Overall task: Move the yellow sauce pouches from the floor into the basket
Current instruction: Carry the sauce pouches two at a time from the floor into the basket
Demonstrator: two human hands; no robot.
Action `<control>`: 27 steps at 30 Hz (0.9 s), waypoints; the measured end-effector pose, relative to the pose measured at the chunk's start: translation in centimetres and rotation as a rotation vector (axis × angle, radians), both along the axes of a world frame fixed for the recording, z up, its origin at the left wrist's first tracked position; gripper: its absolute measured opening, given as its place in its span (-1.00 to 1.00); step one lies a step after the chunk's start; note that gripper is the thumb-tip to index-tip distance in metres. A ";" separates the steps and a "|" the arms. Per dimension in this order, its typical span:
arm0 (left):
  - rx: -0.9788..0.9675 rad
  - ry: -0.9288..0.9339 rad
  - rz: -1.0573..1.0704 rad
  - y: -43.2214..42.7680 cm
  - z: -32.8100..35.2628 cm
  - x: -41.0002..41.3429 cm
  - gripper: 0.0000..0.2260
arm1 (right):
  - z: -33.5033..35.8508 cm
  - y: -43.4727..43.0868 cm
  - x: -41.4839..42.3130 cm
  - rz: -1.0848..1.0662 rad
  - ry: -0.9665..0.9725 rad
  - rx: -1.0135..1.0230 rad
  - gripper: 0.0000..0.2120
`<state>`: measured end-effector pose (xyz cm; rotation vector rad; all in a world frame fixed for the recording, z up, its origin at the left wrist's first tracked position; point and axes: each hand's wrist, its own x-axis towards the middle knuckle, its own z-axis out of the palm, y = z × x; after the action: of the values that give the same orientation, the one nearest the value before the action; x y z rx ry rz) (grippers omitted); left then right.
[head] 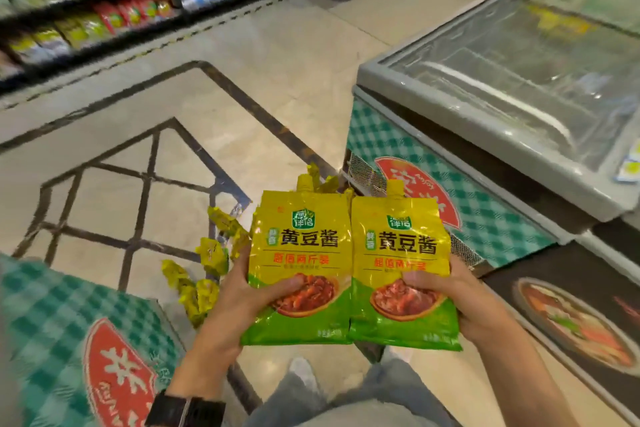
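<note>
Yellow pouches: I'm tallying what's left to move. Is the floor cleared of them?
No, several loose pouches lie on the floor just past the left hand.

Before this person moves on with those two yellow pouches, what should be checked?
1. Left hand grips the left pouch: ok.
2. Right hand grips the right pouch: ok.
3. Both pouches look whole, no leak showing: ok.
4. Basket in clear sight: cannot tell; only wire mesh shows behind the pouches.
5. Floor cleared: not ok; floor pouches lie beyond the hands.
</note>
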<state>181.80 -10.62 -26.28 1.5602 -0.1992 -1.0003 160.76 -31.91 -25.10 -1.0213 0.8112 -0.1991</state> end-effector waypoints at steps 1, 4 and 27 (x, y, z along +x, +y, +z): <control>-0.010 -0.015 -0.044 -0.6 0.4 -0.4 0.15 | 0.2 0.3 -1.2 -0.042 -0.017 0.005 -0.05; -0.010 -0.034 -0.178 -2.7 1.2 -2.2 0.05 | 0.8 1.3 -5.5 -0.146 -0.060 0.015 -0.23; -0.013 -0.055 -1.199 -22.4 2.9 -43.7 0.05 | -0.6 8.5 -51.5 -1.065 -0.149 -0.095 -0.19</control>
<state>138.15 -32.99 -23.40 1.3974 -1.2738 -1.8343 109.24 -23.44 -25.72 -0.5594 1.1499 -1.2126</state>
